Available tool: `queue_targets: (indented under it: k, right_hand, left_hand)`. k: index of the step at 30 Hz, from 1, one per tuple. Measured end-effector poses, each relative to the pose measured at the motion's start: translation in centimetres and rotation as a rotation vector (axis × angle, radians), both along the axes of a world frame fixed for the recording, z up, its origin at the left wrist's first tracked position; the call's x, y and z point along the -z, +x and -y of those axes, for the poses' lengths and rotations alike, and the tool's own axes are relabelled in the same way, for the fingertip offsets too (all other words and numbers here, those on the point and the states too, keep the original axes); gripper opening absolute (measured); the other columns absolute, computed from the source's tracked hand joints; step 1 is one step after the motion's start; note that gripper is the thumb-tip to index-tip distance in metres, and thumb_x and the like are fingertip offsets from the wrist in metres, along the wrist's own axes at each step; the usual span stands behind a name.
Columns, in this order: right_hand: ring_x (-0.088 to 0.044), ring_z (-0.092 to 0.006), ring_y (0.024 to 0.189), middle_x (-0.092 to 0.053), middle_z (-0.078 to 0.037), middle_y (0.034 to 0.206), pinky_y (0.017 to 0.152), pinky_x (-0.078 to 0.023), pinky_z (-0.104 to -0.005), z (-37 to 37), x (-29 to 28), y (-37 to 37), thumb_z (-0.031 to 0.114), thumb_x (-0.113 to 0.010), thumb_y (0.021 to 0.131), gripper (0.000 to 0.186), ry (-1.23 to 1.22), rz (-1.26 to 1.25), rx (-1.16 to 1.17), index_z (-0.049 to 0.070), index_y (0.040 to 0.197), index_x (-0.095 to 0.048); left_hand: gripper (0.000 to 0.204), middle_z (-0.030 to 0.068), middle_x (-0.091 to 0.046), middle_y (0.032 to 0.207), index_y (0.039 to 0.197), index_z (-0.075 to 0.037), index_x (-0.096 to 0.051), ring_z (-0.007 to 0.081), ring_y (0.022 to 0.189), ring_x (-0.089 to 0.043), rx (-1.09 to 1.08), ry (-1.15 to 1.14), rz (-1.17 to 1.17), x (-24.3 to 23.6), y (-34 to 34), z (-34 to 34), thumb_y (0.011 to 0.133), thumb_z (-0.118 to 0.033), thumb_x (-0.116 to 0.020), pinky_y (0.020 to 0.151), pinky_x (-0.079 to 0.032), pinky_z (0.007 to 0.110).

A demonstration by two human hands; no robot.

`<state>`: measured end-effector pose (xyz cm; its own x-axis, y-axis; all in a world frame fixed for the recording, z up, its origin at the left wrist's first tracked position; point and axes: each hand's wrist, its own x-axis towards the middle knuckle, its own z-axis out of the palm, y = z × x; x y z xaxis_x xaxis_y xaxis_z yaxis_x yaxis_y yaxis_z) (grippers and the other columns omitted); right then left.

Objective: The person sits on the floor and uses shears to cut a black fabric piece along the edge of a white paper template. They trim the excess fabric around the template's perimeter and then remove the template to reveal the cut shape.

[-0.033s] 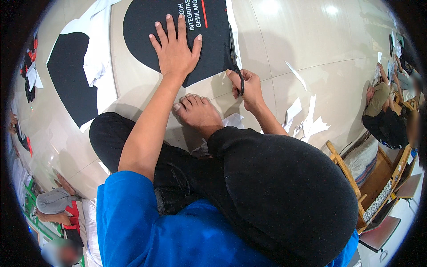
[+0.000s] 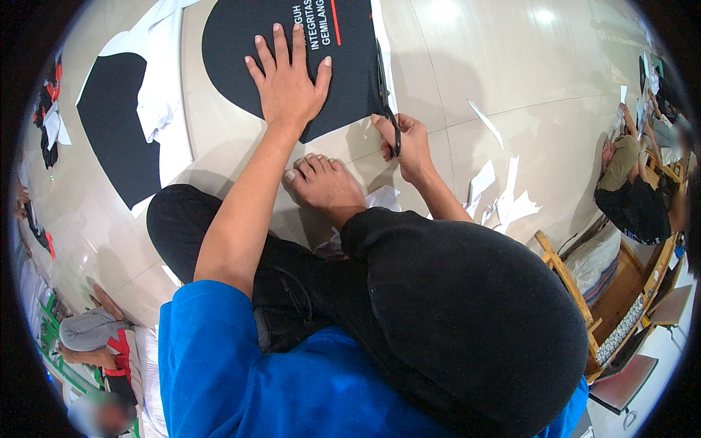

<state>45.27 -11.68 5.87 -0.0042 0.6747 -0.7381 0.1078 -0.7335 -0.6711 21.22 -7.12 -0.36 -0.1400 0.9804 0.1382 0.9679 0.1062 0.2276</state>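
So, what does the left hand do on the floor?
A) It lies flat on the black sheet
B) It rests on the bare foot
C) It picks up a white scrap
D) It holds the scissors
A: the left hand lies flat, fingers spread, on the black sheet, while the right hand holds the scissors at the sheet's edge.

Bright overhead light fell evenly; two glare spots shone on the glossy tiled floor (image 2: 511,87) toward one o'clock. Soft shadows lay beneath the arms. Fisheye distortion bent tile lines near the black rim, where figures at seven o'clock blurred.
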Motion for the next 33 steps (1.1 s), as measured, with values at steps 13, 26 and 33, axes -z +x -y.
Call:
queue_targets:
  k: [13, 26, 33]
  right_hand:
    - [-0.056, -0.0094, 0.048, -0.062, -0.003, 0.064, 0.043, -0.043, -0.0262, -0.2, -0.5, -0.2, 0.036, -0.09, 0.093, 0.043, -0.011, 0.014, -0.01, 0.003, 0.085, -0.063]
    - [-0.055, -0.0108, 0.046, -0.06, -0.003, 0.061, 0.043, -0.041, -0.0277, -1.8, 0.1, -0.8, 0.033, -0.09, 0.092, 0.041, 0.01, -0.009, 0.012, 0.005, 0.083, -0.061]
    - [-0.055, -0.0106, 0.045, -0.06, -0.003, 0.06, 0.041, -0.041, -0.0276, -1.4, 0.4, -0.7, 0.025, -0.09, 0.093, 0.037, 0.014, -0.026, 0.017, 0.004, 0.083, -0.061]
  left_hand:
    - [0.082, 0.0225, -0.029, 0.18, 0.175, -0.015, -0.035, 0.054, 0.166, -0.02, -0.007, -0.002, 0.017, -0.1, 0.0, 0.0, 0.109, -0.062, -0.05, 0.13, -0.016, 0.075]
    - [0.082, 0.0218, -0.029, 0.18, 0.175, -0.015, -0.034, 0.0538, 0.165, -0.02, -0.003, 0.007, 0.013, -0.2, 0.0, 0.0, 0.109, -0.063, -0.049, 0.13, -0.016, 0.075]
    - [0.083, 0.022, -0.027, 0.181, 0.175, -0.015, -0.034, 0.0535, 0.166, -0.019, -0.005, -0.008, 0.007, 0.1, -0.1, 0.0, 0.109, -0.063, -0.05, 0.13, -0.015, 0.075]
